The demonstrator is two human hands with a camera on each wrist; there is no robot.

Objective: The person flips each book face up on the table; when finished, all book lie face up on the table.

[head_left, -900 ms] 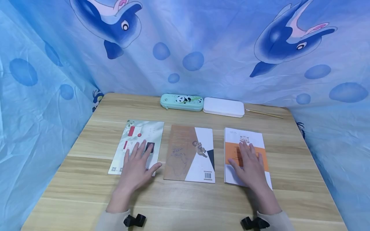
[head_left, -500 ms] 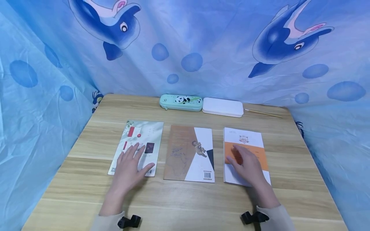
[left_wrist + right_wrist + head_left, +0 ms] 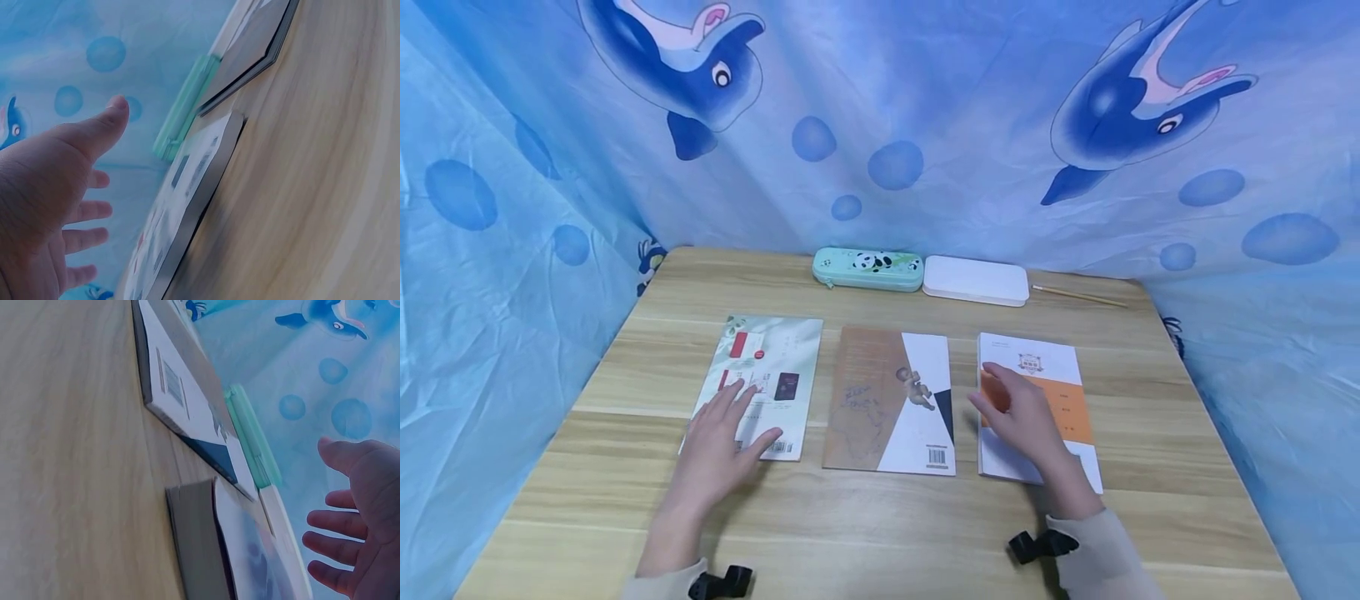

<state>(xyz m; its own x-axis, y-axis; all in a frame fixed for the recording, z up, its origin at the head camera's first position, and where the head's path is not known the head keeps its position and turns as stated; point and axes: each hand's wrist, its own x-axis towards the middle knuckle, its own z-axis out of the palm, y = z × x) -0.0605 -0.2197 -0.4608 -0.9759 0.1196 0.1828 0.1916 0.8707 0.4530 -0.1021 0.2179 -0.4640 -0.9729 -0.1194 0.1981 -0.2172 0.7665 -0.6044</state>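
Note:
Three books lie side by side on the wooden table. Over the pale green-and-white book (image 3: 797, 350) on the left is my left hand (image 3: 715, 450), fingers spread and thumb apart. The left wrist view shows that hand (image 3: 50, 194) raised above the cover with nothing in it. My right hand (image 3: 1028, 417) hovers over the thick white-and-orange book (image 3: 1070, 408), its fingers slightly bent and turned inward. Nothing is held by that hand (image 3: 372, 512) in the right wrist view either. Between the hands lies the brown-and-white book (image 3: 865, 375), untouched, its barcode toward me.
Along the back of the table (image 3: 745, 279) stand a mint pencil case (image 3: 842, 271) with a panda print and a flat white case (image 3: 976, 281). A thin wooden stick like a pencil (image 3: 1078, 296) lies right of them. A blue dolphin-print curtain (image 3: 970, 125) hangs behind and at both sides.
My left hand has drifted left and back toward me over its book. The right hand has shifted left, its fingers drawn together and turned inward. The books stay in place.

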